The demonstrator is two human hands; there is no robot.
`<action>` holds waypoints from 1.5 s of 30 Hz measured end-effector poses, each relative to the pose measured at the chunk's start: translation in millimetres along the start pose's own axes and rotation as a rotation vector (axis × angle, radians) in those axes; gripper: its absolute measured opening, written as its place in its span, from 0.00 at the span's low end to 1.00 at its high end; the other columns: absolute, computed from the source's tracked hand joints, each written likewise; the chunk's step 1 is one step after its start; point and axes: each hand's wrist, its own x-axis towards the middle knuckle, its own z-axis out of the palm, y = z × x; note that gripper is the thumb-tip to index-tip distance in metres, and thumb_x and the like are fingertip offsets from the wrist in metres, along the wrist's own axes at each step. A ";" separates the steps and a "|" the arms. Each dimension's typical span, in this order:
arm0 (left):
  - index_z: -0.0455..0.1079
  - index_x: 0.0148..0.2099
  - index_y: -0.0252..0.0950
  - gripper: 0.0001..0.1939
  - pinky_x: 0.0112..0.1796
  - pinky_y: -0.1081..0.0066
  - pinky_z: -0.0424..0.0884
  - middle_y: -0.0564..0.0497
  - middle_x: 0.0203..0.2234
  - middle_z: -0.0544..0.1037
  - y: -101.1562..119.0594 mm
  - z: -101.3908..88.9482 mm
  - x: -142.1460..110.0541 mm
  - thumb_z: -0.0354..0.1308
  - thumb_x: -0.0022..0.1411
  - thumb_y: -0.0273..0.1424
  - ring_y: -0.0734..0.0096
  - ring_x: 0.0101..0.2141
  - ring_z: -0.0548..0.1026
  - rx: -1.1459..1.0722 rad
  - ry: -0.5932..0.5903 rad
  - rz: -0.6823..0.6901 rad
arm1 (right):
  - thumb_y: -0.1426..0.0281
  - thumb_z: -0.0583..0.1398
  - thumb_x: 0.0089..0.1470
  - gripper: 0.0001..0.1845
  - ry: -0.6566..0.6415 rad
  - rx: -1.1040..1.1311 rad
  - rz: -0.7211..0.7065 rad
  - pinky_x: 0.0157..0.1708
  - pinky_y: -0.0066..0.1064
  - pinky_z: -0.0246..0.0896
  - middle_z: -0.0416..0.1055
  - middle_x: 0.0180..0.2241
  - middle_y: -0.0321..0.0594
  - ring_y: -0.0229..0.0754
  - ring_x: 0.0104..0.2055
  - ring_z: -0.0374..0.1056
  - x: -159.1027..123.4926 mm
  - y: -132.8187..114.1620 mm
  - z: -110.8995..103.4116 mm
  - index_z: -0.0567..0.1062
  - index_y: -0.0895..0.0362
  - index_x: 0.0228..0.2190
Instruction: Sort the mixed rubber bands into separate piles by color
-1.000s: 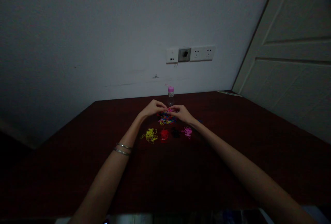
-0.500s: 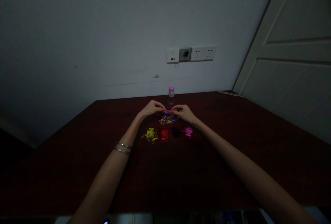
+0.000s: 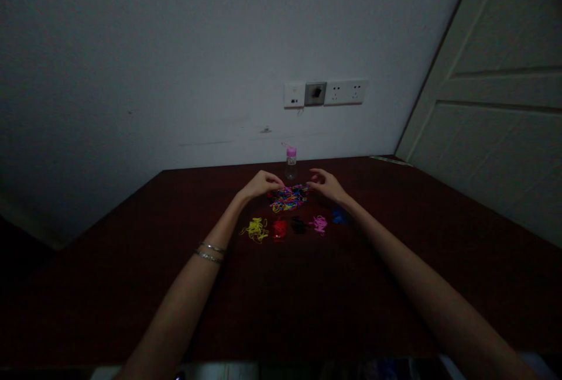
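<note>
A mixed pile of small coloured rubber bands [image 3: 287, 198] lies on the dark red table between my hands. My left hand [image 3: 262, 184] is at the pile's upper left edge, thumb and fingers pinched together; what is between them is too small to make out. Beside the pile's right edge, my right hand [image 3: 327, 185] has thumb and fingers apart, with nothing visible in them. Nearer to me runs a row of single-colour heaps: yellow bands [image 3: 256, 230], red bands [image 3: 280, 229], black bands [image 3: 298, 225], pink bands [image 3: 319, 225] and blue bands [image 3: 339, 216] beside my right wrist.
Behind the pile stands a clear bottle with a pink lid [image 3: 291, 163], close to the wall. Wall sockets [image 3: 345, 92] sit above it. A white panelled door [image 3: 496, 99] rises at the right. The table's front edge [image 3: 281, 361] runs below my forearms.
My right hand has moved right, off the middle of the pile, and its fingers have parted. The blue heap, hidden before by my right arm, now shows. My left hand has barely moved.
</note>
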 end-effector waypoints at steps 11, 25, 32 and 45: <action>0.76 0.31 0.31 0.09 0.25 0.76 0.59 0.51 0.20 0.73 14.2 73.4 -5.9 0.59 0.48 0.31 0.77 0.22 0.66 0.039 -0.375 0.059 | 0.67 0.58 0.44 0.18 0.160 0.020 0.222 0.18 0.25 0.59 0.72 0.30 0.42 0.37 0.26 0.64 -8.8 53.1 -39.0 0.73 0.61 0.38; 0.77 0.34 0.31 0.13 0.23 0.75 0.57 0.50 0.20 0.74 14.2 75.4 -5.9 0.61 0.47 0.35 0.78 0.20 0.64 -0.102 -0.297 0.010 | 0.68 0.57 0.44 0.17 0.125 -0.124 0.130 0.29 0.30 0.64 0.73 0.32 0.43 0.40 0.30 0.68 -8.7 57.5 -40.1 0.75 0.61 0.37; 0.74 0.34 0.29 0.20 0.16 0.77 0.45 0.58 0.12 0.60 -11.2 28.9 0.6 0.60 0.47 0.42 0.85 0.13 0.52 -0.418 0.241 -0.093 | 0.69 0.56 0.46 0.12 0.003 -0.339 0.018 0.39 0.31 0.61 0.74 0.33 0.42 0.41 0.36 0.69 -12.4 47.5 -36.4 0.77 0.59 0.31; 0.69 0.32 0.31 0.17 0.14 0.79 0.45 0.61 0.12 0.57 -90.7 -29.4 -9.8 0.58 0.47 0.41 0.86 0.12 0.51 -0.628 0.809 -0.227 | 0.67 0.56 0.51 0.11 -0.196 -0.590 -0.068 0.36 0.28 0.59 0.72 0.38 0.43 0.43 0.39 0.67 -14.1 21.1 -19.9 0.76 0.55 0.35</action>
